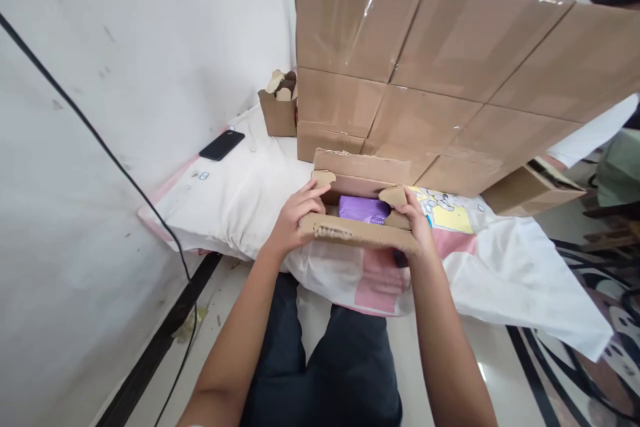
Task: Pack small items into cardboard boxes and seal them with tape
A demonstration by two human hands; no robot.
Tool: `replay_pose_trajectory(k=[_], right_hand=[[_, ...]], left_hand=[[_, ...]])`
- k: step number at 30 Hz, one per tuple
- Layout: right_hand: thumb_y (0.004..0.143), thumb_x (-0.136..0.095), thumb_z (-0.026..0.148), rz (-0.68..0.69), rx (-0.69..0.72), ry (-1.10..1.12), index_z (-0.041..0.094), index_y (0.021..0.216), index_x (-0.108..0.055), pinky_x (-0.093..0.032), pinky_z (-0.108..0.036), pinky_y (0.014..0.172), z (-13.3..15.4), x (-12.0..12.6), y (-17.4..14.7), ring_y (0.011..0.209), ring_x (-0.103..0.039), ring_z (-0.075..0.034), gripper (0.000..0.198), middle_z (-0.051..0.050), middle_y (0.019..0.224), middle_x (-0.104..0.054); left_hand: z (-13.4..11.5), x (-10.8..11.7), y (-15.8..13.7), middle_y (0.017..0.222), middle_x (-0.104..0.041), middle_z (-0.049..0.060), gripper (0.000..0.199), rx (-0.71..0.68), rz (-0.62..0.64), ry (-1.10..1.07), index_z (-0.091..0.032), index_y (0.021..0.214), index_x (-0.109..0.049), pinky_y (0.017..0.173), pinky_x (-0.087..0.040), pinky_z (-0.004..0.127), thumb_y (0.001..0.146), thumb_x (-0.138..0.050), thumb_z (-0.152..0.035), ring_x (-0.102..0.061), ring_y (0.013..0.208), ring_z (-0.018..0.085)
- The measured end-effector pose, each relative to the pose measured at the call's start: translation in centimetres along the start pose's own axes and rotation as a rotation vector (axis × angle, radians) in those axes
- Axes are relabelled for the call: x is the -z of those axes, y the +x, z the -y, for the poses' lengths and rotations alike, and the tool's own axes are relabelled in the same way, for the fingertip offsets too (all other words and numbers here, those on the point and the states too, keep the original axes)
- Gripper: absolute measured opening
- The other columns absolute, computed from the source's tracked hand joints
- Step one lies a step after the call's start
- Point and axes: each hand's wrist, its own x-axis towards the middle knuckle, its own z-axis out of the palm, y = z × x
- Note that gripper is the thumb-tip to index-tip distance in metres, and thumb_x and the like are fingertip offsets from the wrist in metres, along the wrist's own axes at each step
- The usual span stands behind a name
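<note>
An opened cardboard box (365,235) is in front of me at the near edge of the cloth-covered surface, its top flaps raised and torn along the edges. Inside lies a purple package (363,209). My left hand (299,217) grips the box's left end, fingers over the side flap and thumb near the front wall. On the opposite end, my right hand (417,220) holds the box by its right flap and side, the fingers partly hidden. A small dark object (401,258) shows below the box by my right wrist.
Stacked, taped cardboard boxes (430,53) form a wall behind. A small open carton (278,112) and a black phone (223,145) are at left on the white cloth (235,193). At right, a person's white sleeve (595,130) shows near another box (533,190). A black cable (120,163) hangs at left.
</note>
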Motion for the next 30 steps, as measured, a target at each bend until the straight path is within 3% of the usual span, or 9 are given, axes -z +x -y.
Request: replay_pose_trajectory(k=[2, 5, 7, 11, 15, 18, 21, 24, 30], right_hand=[[0.078, -0.046, 0.038, -0.087, -0.037, 0.195, 0.027, 0.141, -0.050, -0.051, -0.042, 0.104, -0.7, -0.8, -0.2, 0.128, -0.060, -0.026, 0.065, -0.005, 0.143, -0.059], [0.082, -0.049, 0.042, -0.175, -0.059, 0.402, 0.028, 0.147, -0.044, -0.052, -0.043, 0.103, -0.9, -1.8, -0.7, 0.124, -0.063, -0.026, 0.066, -0.006, 0.141, -0.060], [0.083, -0.052, 0.043, -0.185, -0.052, 0.454, 0.029, 0.148, -0.043, -0.050, -0.041, 0.106, -0.9, -2.1, -0.9, 0.127, -0.061, -0.024, 0.067, -0.006, 0.145, -0.058], [0.085, -0.051, 0.044, -0.156, -0.005, 0.431, 0.029, 0.144, -0.050, -0.047, -0.038, 0.110, -0.9, -1.9, -0.9, 0.134, -0.056, -0.022, 0.061, -0.005, 0.151, -0.053], [0.080, -0.055, 0.036, -0.169, -0.012, 0.538, 0.028, 0.137, -0.058, -0.043, -0.038, 0.113, -0.7, -1.9, -0.8, 0.133, -0.056, -0.022, 0.058, -0.003, 0.146, -0.058], [0.075, -0.056, 0.030, -0.181, -0.027, 0.628, 0.028, 0.134, -0.060, -0.041, -0.039, 0.113, -0.4, -2.0, -0.9, 0.128, -0.058, -0.023, 0.060, -0.002, 0.140, -0.062], [0.074, -0.056, 0.029, -0.164, -0.015, 0.635, 0.030, 0.139, -0.056, -0.043, -0.041, 0.111, -0.3, -1.9, -1.1, 0.126, -0.059, -0.023, 0.065, -0.002, 0.139, -0.062], [0.073, -0.053, 0.028, -0.159, 0.018, 0.620, 0.030, 0.138, -0.057, -0.042, -0.040, 0.112, -0.6, -1.9, -1.1, 0.127, -0.058, -0.022, 0.065, -0.001, 0.139, -0.062], [0.070, -0.056, 0.029, -0.193, 0.026, 0.632, 0.027, 0.132, -0.063, -0.038, -0.040, 0.115, -1.3, -2.0, -0.6, 0.129, -0.056, -0.023, 0.062, -0.002, 0.137, -0.064]], left_hand=[[0.0, -0.7, 0.8, 0.126, -0.071, 0.011, 0.039, 0.079, -0.096, -0.033, -0.021, 0.095, -0.072, 0.121, -0.037, 0.051, 0.095, -0.053, -0.055, -0.048, 0.142, 0.031], [0.1, -2.6, 1.0, 0.138, -0.064, 0.013, 0.049, 0.281, -0.284, -0.073, -0.018, 0.129, -0.064, 0.118, -0.041, 0.048, 0.100, -0.045, -0.052, -0.054, 0.137, 0.029], [0.1, -3.5, 0.9, 0.145, -0.059, 0.013, 0.051, 0.321, -0.333, -0.060, -0.017, 0.139, -0.056, 0.120, -0.038, 0.046, 0.102, -0.043, -0.049, -0.052, 0.138, 0.027], [0.4, -3.5, 0.6, 0.141, -0.060, 0.013, 0.047, 0.297, -0.328, -0.004, -0.017, 0.135, -0.057, 0.120, -0.038, 0.044, 0.103, -0.040, -0.047, -0.053, 0.136, 0.026], [1.1, -2.6, 0.8, 0.137, -0.062, 0.013, 0.047, 0.282, -0.318, -0.059, -0.020, 0.140, -0.052, 0.116, -0.041, 0.045, 0.100, -0.049, -0.044, -0.055, 0.132, 0.027], [1.2, -2.6, 1.2, 0.154, -0.046, 0.010, 0.054, 0.229, -0.354, -0.199, -0.026, 0.146, -0.046, 0.117, -0.040, 0.044, 0.095, -0.057, -0.037, -0.052, 0.135, 0.027], [0.9, -3.1, 1.3, 0.166, -0.030, 0.004, 0.048, 0.225, -0.382, -0.286, -0.027, 0.140, -0.055, 0.124, -0.030, 0.042, 0.092, -0.056, -0.029, -0.038, 0.148, 0.027], [0.6, -3.4, 1.2, 0.164, -0.035, 0.003, 0.050, 0.252, -0.395, -0.323, -0.026, 0.138, -0.057, 0.128, -0.022, 0.041, 0.088, -0.053, -0.021, -0.026, 0.155, 0.024], [0.8, -3.6, 1.3, 0.157, -0.046, 0.005, 0.035, 0.255, -0.387, -0.298, -0.022, 0.119, -0.067, 0.126, -0.026, 0.046, 0.089, -0.051, -0.023, -0.034, 0.151, 0.026]])
